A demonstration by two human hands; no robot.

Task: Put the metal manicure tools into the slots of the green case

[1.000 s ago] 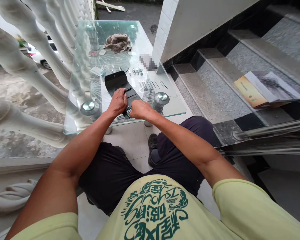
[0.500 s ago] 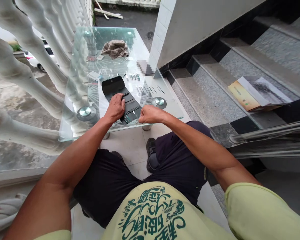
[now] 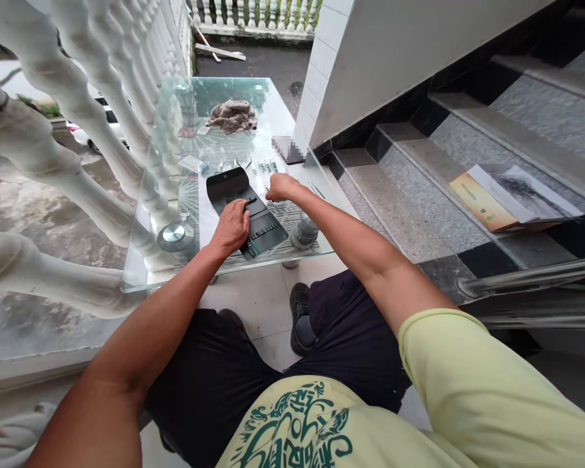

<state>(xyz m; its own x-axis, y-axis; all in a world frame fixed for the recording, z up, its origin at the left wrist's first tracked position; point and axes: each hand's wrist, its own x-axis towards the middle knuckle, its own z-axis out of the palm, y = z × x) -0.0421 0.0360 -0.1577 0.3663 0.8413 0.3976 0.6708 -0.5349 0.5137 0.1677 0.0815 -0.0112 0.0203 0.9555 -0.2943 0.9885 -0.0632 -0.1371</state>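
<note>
A black folding tool case (image 3: 268,229) lies unfolded on the glass table (image 3: 168,276), its flap (image 3: 228,184) turned away from me. A row of small loops runs across its near panel. My left hand (image 3: 233,226) is closed on the case's left side, pressing it to the glass. Beyond the case's right edge, my right hand (image 3: 281,186) is low over the table with its fingers pinched together; what they hold, if anything, is hidden. Just past it several small metal pieces (image 3: 267,167) sit in a row. Thin dark sticks (image 3: 316,190) lie to its right.
A crumpled brown cloth (image 3: 233,117) and a dark flat object (image 3: 288,149), partly pixelated, are farther back on the table. White balusters (image 3: 85,84) line the left side. Stone steps (image 3: 400,159) rise at right, with an opened cardboard piece (image 3: 492,201) on them.
My right hand has moved from the case's near right corner, away from me, to beside the small metal pieces. My left hand stays on the case. The view has tilted up slightly.
</note>
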